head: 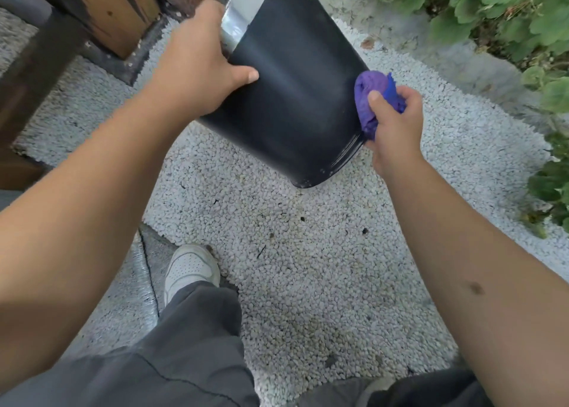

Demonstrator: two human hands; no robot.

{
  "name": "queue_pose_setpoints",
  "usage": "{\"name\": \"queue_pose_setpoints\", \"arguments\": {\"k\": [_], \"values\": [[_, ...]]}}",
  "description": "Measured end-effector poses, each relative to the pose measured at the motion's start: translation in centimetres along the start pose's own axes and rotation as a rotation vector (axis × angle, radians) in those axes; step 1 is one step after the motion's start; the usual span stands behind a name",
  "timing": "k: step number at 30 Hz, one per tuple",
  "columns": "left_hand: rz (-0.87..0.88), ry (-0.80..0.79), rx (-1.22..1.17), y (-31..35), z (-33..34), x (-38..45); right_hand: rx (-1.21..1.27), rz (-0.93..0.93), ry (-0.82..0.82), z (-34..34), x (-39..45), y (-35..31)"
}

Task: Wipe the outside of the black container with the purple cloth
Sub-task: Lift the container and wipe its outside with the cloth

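Note:
The black container is tilted toward me above the gravel, with a silver band near its far end. My left hand grips its left side, thumb lying across the black wall and fingers hidden behind it. My right hand holds a bunched purple cloth and presses it against the container's right side near the lower rim.
White gravel covers the ground below. A wooden post and dark boards stand at the upper left. Green leafy plants line the right edge. My white shoe and grey trouser legs are at the bottom.

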State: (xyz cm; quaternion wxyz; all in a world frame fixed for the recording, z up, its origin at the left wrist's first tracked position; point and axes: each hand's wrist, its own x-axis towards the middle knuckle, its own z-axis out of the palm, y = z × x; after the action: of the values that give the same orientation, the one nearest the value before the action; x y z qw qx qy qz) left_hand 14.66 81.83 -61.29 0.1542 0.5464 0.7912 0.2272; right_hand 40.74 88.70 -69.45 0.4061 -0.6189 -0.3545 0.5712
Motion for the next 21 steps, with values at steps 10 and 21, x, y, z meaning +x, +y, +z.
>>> {"name": "queue_pose_setpoints", "arguments": {"k": [10, 21], "values": [[0.041, -0.156, -0.022, -2.9, 1.1, -4.9, -0.384, -0.078, -0.081, -0.6, 2.4, 2.1], [0.011, -0.149, 0.19, -3.3, 2.2, -4.0, -0.597, -0.249, -0.084, -0.8, -0.4, 4.7]]}}
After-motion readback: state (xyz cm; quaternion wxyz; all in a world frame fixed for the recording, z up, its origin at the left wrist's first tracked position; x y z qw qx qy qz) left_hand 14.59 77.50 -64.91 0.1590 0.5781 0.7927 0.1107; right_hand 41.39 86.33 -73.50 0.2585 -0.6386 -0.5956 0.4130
